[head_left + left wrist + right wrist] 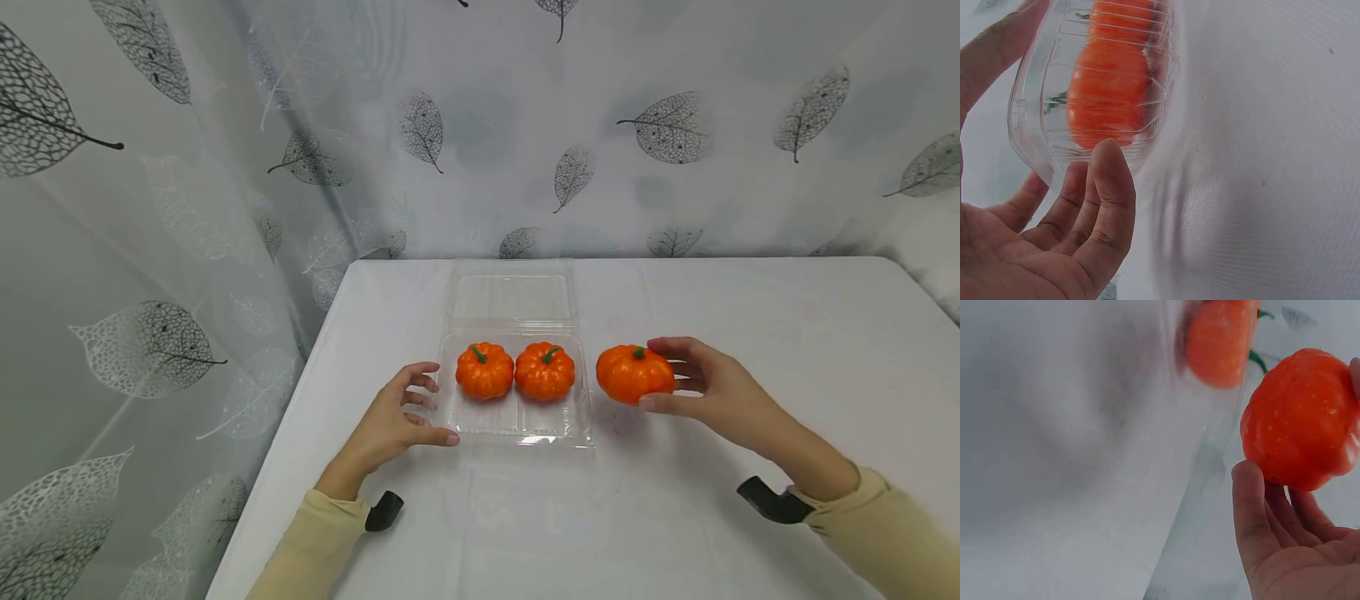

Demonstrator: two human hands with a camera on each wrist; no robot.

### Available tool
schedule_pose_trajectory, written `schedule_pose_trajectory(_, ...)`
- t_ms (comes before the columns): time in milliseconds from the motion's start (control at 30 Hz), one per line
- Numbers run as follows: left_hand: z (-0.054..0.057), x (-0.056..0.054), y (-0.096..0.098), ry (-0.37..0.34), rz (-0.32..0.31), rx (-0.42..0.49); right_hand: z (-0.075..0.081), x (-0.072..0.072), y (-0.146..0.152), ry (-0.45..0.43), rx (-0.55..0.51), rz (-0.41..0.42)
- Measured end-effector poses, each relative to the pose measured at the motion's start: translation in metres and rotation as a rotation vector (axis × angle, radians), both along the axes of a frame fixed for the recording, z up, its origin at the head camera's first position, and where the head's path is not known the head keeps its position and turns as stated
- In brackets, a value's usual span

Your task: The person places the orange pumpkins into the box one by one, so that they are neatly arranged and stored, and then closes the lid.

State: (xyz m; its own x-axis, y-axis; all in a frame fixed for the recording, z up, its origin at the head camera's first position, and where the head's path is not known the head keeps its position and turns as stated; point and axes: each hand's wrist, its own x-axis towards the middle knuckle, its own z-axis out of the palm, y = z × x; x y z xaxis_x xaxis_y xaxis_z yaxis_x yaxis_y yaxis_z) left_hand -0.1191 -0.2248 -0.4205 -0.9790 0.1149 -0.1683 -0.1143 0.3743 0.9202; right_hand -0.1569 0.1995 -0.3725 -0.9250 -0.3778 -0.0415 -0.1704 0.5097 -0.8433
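An open clear plastic clamshell box [495,423] lies on the white table with its lid folded back. Side by side in its base sit two orange toy pumpkins, the left pumpkin [484,372] and the right pumpkin [545,372], both with green stems. Along the box's left side is my left hand [390,421], its fingers spread and loosely bent, fingertips right at the plastic wall [1054,125]. To the right of the box, my right hand [708,383] grips a third orange pumpkin [1300,419] between thumb and fingers, held above the tabletop.
The clear lid [513,296] extends toward the far edge of the table [787,333]. Behind and to the left hangs a pale curtain [487,125] printed with leaves. Black wrist mounts [384,512] show at both sleeves.
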Motion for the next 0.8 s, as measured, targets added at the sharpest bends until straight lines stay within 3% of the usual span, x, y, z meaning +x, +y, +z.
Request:
schedule_pose_trajectory(333, -0.001, 0.000, 0.000, 0.000, 0.000, -0.004, 0.002, 0.008, -0.035, -0.053, -0.118, 0.094)
schedule_pose_trajectory(633, -0.001, -0.001, 0.001, 0.005, 0.000, -0.007, -0.002, 0.006, -0.065, -0.125, -0.185, 0.133)
schedule_pose_trajectory(800, -0.001, -0.001, 0.001, 0.004, 0.000, -0.009, -0.007, 0.004, -0.077, -0.124, -0.217, 0.158)
